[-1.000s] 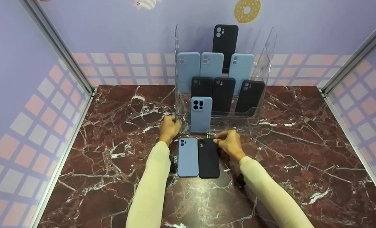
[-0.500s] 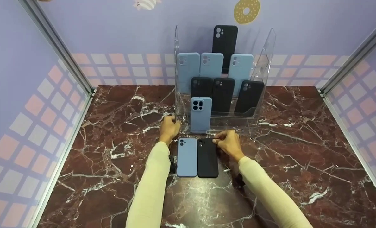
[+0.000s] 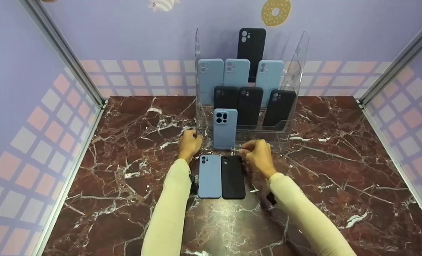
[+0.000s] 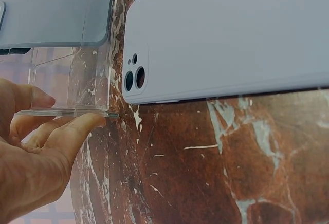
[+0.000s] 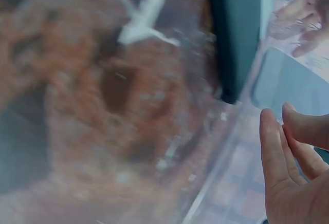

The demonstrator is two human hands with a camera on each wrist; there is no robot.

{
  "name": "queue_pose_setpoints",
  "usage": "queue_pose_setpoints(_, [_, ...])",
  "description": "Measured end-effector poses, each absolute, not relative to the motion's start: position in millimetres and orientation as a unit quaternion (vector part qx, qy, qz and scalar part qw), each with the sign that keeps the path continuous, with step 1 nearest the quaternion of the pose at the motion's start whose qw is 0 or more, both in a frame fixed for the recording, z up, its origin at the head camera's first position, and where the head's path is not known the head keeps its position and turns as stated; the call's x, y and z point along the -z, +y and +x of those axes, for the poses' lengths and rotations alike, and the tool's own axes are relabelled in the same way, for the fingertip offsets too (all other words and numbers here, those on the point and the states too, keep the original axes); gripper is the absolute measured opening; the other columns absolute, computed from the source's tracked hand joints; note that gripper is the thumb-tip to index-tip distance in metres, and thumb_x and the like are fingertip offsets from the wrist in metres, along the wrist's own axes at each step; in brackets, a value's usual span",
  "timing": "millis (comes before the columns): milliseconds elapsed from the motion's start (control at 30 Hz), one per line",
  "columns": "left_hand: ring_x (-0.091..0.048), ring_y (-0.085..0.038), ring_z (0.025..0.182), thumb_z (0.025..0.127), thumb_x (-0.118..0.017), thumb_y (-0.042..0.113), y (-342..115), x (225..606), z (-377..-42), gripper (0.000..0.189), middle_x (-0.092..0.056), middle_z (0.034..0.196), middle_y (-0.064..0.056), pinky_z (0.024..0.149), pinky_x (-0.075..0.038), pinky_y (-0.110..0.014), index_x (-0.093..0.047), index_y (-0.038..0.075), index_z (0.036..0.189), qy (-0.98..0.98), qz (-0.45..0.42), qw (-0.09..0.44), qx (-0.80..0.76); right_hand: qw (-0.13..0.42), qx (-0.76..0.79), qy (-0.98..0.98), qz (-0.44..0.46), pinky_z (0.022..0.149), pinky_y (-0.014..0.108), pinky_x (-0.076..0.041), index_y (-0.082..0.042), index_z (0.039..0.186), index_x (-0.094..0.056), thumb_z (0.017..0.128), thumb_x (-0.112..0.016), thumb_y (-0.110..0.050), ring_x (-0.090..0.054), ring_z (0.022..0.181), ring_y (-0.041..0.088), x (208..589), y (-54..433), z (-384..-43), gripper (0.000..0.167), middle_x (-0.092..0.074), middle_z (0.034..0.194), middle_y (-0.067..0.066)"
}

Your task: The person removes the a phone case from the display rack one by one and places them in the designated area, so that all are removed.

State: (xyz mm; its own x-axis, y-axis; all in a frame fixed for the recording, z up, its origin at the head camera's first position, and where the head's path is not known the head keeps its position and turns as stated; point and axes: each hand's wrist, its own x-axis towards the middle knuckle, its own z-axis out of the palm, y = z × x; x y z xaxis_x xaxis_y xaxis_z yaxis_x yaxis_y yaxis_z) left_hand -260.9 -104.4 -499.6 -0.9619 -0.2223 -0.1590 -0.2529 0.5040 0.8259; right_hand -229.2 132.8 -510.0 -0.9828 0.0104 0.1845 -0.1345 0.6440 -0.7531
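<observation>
At the left foot of a clear acrylic display stand [image 3: 197, 49], my left hand [image 3: 190, 145] pinches the side panel's edge between thumb and fingers, as the left wrist view shows on the clear panel [image 4: 67, 113]. My right hand [image 3: 260, 156] hovers just off the top right corner of a black phone case [image 3: 233, 179]. In the right wrist view the right hand's fingers [image 5: 272, 147] are nearly straight, with nothing between them and the thumb. A blue phone case [image 3: 210, 179] lies flat on the table, side by side with the black one.
Upright on the stand's tiers are several blue and black phone cases, including a blue case [image 3: 225, 131] at the front left and a black case [image 3: 252, 46] at the top. Purple panels [image 3: 133, 32] wall in the marbled table [image 3: 125, 199].
The black phone case slid slightly left against the blue one and straightened. My right hand then let go of its corner and lifted slightly away. My left hand stayed on the stand.
</observation>
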Motion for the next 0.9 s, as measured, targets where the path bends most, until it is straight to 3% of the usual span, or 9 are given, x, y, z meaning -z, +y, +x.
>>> queue_pose_setpoints(333, [-0.058,-0.027,0.085,0.093,-0.060,0.013,-104,500,-261,0.016,-0.068,0.086,-0.008,0.086,-0.046,-0.045,-0.072,0.002,0.092,0.869,-0.132,0.007,-0.477,0.138,-0.458,-0.876,0.058,0.077,0.041,-0.057,0.002,0.098,-0.078,0.082,-0.083,-0.004,-0.073,0.081,0.027,471,128,-247,0.018,-0.076,0.091,0.013])
queue_pose_setpoints(633, [-0.056,-0.027,0.083,0.094,-0.061,0.012,-105,500,-261,0.014,-0.067,0.085,-0.007,0.084,-0.045,-0.044,-0.068,0.005,0.085,0.868,-0.140,0.004,-0.476,0.173,-0.481,-0.856,0.079,0.081,0.037,-0.057,0.002,0.107,-0.076,0.085,-0.079,-0.001,-0.073,0.091,0.028,446,111,-265,0.022,-0.075,0.102,0.016])
queue_pose_setpoints(900, [-0.060,-0.029,0.091,0.093,-0.060,0.014,-104,500,-261,0.016,-0.071,0.094,-0.010,0.089,-0.045,-0.046,-0.072,0.003,0.094,0.872,-0.142,0.010,-0.468,0.189,-0.489,-0.847,0.083,0.084,0.036,-0.057,0.001,0.111,-0.075,0.090,-0.074,0.000,-0.072,0.094,0.028,444,102,-275,0.022,-0.071,0.107,0.017])
